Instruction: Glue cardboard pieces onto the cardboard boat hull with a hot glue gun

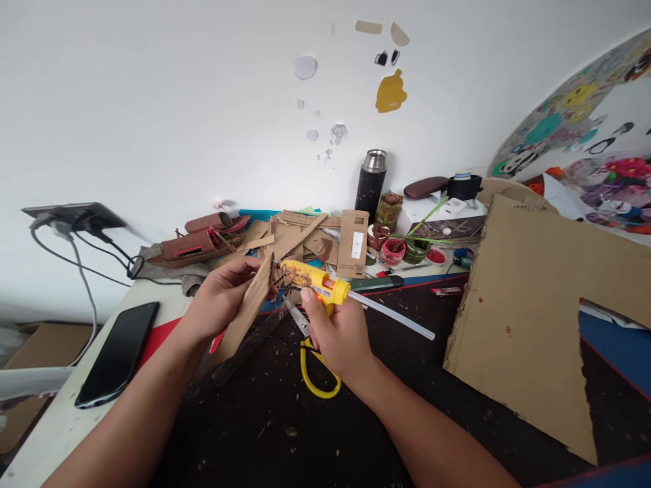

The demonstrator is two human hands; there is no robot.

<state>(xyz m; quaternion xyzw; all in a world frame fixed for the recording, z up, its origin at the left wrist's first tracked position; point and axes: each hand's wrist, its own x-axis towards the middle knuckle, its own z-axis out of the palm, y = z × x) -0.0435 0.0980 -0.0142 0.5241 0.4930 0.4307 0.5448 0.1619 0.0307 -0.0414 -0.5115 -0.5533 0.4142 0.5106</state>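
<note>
My right hand [338,335] is closed round the grip of a yellow glue gun [318,285], its finger on the trigger. A clear glue stick [397,316] juts out of the gun's back toward the right. The gun's nozzle points left at a brown cardboard strip [247,312], which my left hand [224,295] holds pinched near its upper end. The strip slants down to the left over a dark ruler [249,346]. Yellow-handled scissors [312,369] lie on the black mat [285,420] just under my right hand.
A large cut cardboard sheet [523,318] covers the right side. A black phone [118,352] lies at the left near cables [81,264]. Behind are cardboard scraps [305,237], a cardboard boat model [198,244], a black flask [371,183], and paint pots [394,251].
</note>
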